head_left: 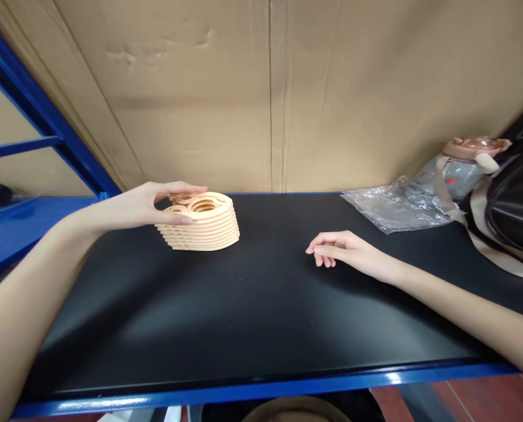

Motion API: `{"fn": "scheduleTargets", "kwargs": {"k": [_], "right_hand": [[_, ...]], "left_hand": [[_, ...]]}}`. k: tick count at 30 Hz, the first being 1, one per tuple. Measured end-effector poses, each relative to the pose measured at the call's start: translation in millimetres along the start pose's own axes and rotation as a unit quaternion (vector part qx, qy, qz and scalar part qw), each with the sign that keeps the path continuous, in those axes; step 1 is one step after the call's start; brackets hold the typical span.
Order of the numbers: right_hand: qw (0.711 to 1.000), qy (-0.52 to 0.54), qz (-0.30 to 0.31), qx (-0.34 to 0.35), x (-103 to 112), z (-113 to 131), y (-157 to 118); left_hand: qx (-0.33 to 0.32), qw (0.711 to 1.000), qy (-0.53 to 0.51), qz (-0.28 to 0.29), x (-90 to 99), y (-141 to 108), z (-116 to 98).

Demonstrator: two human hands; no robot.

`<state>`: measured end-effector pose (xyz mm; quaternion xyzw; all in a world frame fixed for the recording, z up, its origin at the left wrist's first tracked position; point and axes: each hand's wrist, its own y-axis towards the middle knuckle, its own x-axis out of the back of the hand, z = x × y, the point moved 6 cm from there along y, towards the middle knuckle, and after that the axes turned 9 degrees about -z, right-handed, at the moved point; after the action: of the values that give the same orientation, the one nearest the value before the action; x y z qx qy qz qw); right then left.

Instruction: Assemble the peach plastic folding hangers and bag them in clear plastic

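Observation:
A neat stack of flat, cream-coloured pieces with round cut-outs [206, 231] stands at the left on the black table top. My left hand [165, 202] reaches over its left end, with the thumb along the near upper edge and the fingers across the far side, gripping the top of the stack. How many pieces the grip takes in cannot be made out. To the right, apart from the stack, my right hand [338, 249] hovers low over the table. Its fingers are loosely curled in with the thumb against them, and nothing shows in them.
A crumpled clear plastic bag [396, 205] lies at the back right, beside a bottle with a pinkish lid and strap [457, 167]. A dark bag [516, 205] sits at the right edge. Cardboard [200, 105] walls the back; a blue frame [37, 99] rises at left.

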<state>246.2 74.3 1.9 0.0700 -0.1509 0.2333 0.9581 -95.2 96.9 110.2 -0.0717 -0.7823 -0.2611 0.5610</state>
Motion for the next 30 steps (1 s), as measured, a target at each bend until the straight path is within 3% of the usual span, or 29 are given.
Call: {"fn": "scheduleTargets", "kwargs": {"k": [13, 18, 20, 22, 23, 25, 27, 30], "right_hand": [[1.000, -0.001, 0.002, 0.003, 0, 0, 0], [1.000, -0.002, 0.001, -0.001, 0, 1, 0], [1.000, -0.004, 0.002, -0.002, 0, 0, 0], [1.000, -0.008, 0.005, -0.001, -1, 0, 0], [1.000, -0.011, 0.008, -0.001, -1, -1, 0], [1.000, -0.021, 0.013, 0.001, -2, -2, 0], [0.999, -0.034, 0.015, 0.006, -3, -2, 0], [0.998, -0.062, 0.003, 0.028, 1, 2, -1]], "left_hand": [[-0.007, 1.000, -0.011, -0.010, 2.1, 0, -1], [0.019, 0.986, -0.091, -0.135, 16.6, 3, -15], [0.010, 0.969, -0.096, -0.229, 23.5, -1, -33], [-0.045, 0.946, -0.047, -0.317, 24.5, -9, -60], [-0.089, 0.937, 0.008, -0.337, 19.3, -13, -76], [-0.194, 0.924, 0.099, -0.314, -4.1, -20, -109], [-0.321, 0.911, 0.122, -0.229, -38.5, -29, -138], [-0.371, 0.917, 0.092, -0.119, -82.3, -38, -155]]}}
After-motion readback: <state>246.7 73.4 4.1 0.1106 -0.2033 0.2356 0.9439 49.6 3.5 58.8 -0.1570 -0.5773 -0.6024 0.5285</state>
